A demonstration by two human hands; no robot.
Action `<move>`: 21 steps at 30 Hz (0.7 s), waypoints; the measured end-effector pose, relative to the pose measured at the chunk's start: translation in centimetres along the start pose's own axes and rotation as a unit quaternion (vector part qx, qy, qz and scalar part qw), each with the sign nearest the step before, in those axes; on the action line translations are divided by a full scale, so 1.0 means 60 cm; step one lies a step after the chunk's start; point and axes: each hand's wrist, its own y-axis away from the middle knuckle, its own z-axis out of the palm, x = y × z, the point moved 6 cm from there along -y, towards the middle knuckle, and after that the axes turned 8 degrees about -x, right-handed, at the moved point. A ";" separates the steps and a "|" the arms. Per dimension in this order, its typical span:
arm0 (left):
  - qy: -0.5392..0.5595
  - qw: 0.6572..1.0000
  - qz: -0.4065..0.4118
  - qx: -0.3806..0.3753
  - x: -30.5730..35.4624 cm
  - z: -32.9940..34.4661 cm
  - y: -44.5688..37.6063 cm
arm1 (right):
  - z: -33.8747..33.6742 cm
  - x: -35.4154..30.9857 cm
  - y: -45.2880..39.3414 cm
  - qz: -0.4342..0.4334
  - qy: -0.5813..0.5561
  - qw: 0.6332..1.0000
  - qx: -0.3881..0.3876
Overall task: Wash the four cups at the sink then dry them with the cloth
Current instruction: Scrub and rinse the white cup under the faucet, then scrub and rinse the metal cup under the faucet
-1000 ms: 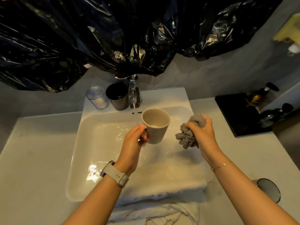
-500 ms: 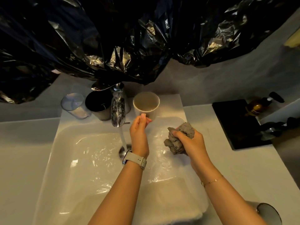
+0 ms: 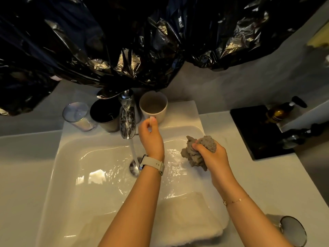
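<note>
Cream mug: your left hand (image 3: 151, 138) is pinching the handle of the mug (image 3: 153, 107), thumb on top, fingers curled below; the mug is standing upright on the sink's back ledge, just right of the tap (image 3: 127, 116).
Release: judging by the flat seat on the ledge, you are setting it down, so be letting go straight back and low, not sideways, since the tap is close on one side.
Cloth: your right hand (image 3: 212, 154) is gripping a bunched grey cloth (image 3: 195, 154), fingers wrapped round it, over the right of the basin.
Other cups: a dark cup (image 3: 105, 114) and a clear cup (image 3: 78, 115) are standing left of the tap, touching or nearly so; a fourth, a glass (image 3: 292, 230), is lying on the counter at lower right.
Progress: one cup, likely the glass, is probably waiting its turn.
Water: the tap is running into the drain (image 3: 133, 167); keep the cloth clear of the stream if you are wanting it dry.
Sink: the white sink (image 3: 71, 175) is wet and glossy, with a pale towel (image 3: 187, 220) lying over its near edge.
Room: black plastic sheet (image 3: 124, 41) is hanging above; a dark tray (image 3: 256, 132) with a bottle (image 3: 281, 111) is sitting at right on the counter.
</note>
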 end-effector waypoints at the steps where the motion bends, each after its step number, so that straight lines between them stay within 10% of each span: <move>1: -0.002 1.000 -0.014 -0.001 -0.002 -0.004 0.006 | -0.002 -0.002 0.009 0.001 -0.008 1.000 -0.002; 10: -0.022 0.952 -0.141 -0.272 -0.006 -0.003 0.213 | -0.091 -0.011 0.141 -0.050 -0.086 0.994 0.037; 21: -0.193 0.847 -0.042 -0.493 -0.075 0.127 0.402 | -0.351 0.035 0.182 -0.032 -0.098 0.986 0.131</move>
